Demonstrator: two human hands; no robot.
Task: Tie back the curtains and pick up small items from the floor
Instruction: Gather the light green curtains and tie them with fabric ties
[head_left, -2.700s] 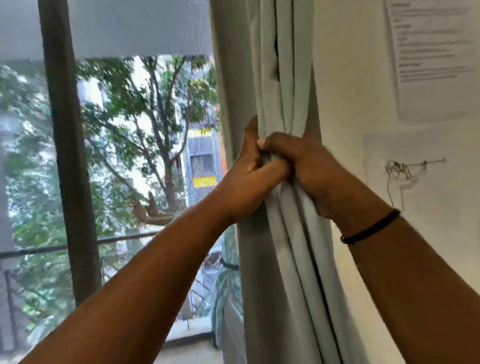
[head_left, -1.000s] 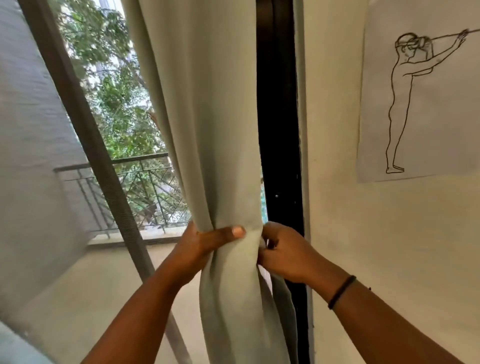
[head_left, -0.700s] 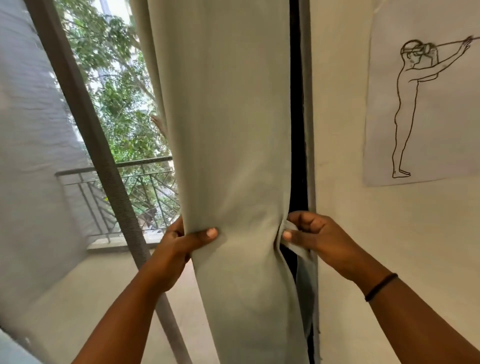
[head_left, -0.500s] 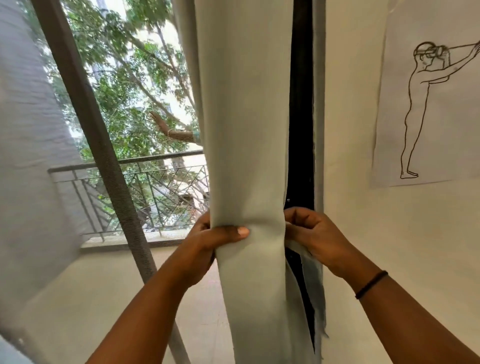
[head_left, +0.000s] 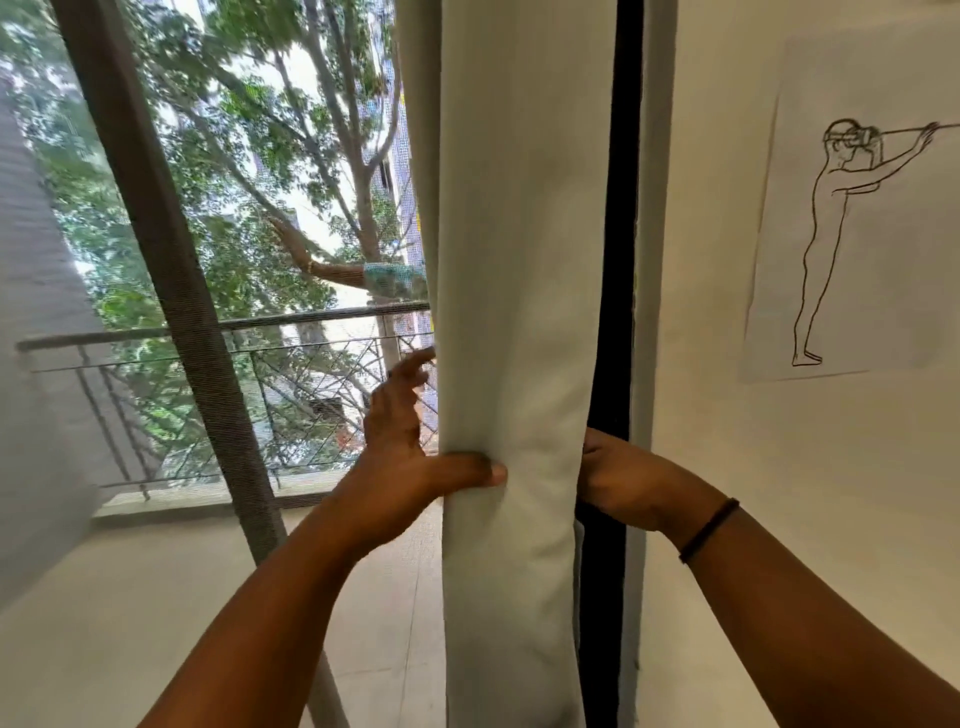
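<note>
A pale grey-green curtain (head_left: 514, 270) hangs gathered into a narrow upright column in the middle of the view. My left hand (head_left: 405, 457) is at its left edge, at waist height of the column. The thumb presses across the front of the fabric and the fingers stretch straight up beside the edge. My right hand (head_left: 621, 480), with a dark band on its wrist, holds the curtain's right edge at the same height. Its fingers are hidden behind the fabric. No tie-back strip shows, and no small items are visible on the floor.
A dark door frame (head_left: 615, 234) runs up just right of the curtain, then a white wall with a paper drawing of a figure (head_left: 852, 234). To the left are a slanted window post (head_left: 171, 312), a balcony railing (head_left: 291, 325) and pale floor tiles (head_left: 130, 623).
The curtain has been drawn into a tighter column. My left hand's fingers have opened and straightened, leaving only the thumb on the fabric. My right hand's fingers and the strip it pinched have gone behind the curtain.
</note>
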